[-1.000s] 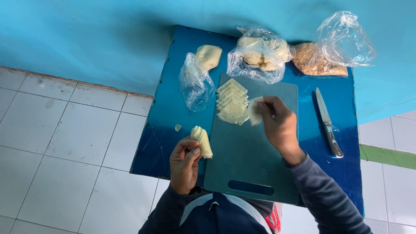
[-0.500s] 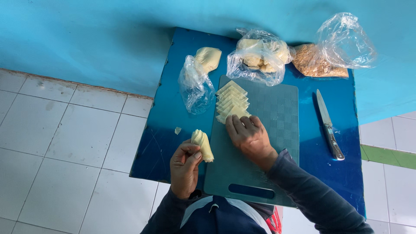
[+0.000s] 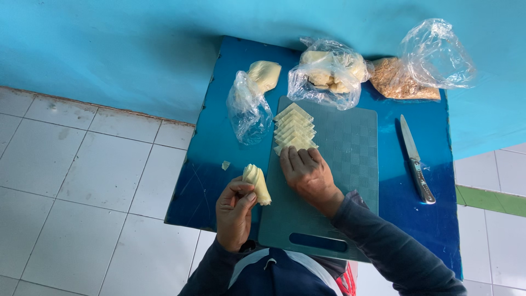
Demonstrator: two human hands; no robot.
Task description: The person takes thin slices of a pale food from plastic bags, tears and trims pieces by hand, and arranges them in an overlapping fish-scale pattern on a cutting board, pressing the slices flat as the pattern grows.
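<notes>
A small blue table [image 3: 219, 148] stands against a turquoise wall, with white floor tiles to its left, and a grey-green cutting board [image 3: 350, 164] lies on it. The left hand [image 3: 234, 211] is closed on a fanned stack of pale yellow sheets [image 3: 257, 183], pinched at its near end between thumb and fingers, just left of the board's edge. The sheets look thin, light and soft, likely to bend or stick together, so a hold across the stack's edges seems safest. The right hand [image 3: 307, 174] lies flat on the board with fingers together, its fingertips touching the near end of a row of overlapping squares [image 3: 295, 129] of the same pale stuff; it grips nothing. A small scrap [image 3: 225, 164] sits on the table left of the stack. Farther off are a crumpled clear bag [image 3: 247, 109] beside a pale lump [image 3: 264, 74], a bag of pale chunks [image 3: 329, 74] at the far edge of the board, and a bag of brown crumbs [image 3: 408, 79] to the right. A knife [image 3: 416, 159] lies on the table right of the board, well apart from both hands.
</notes>
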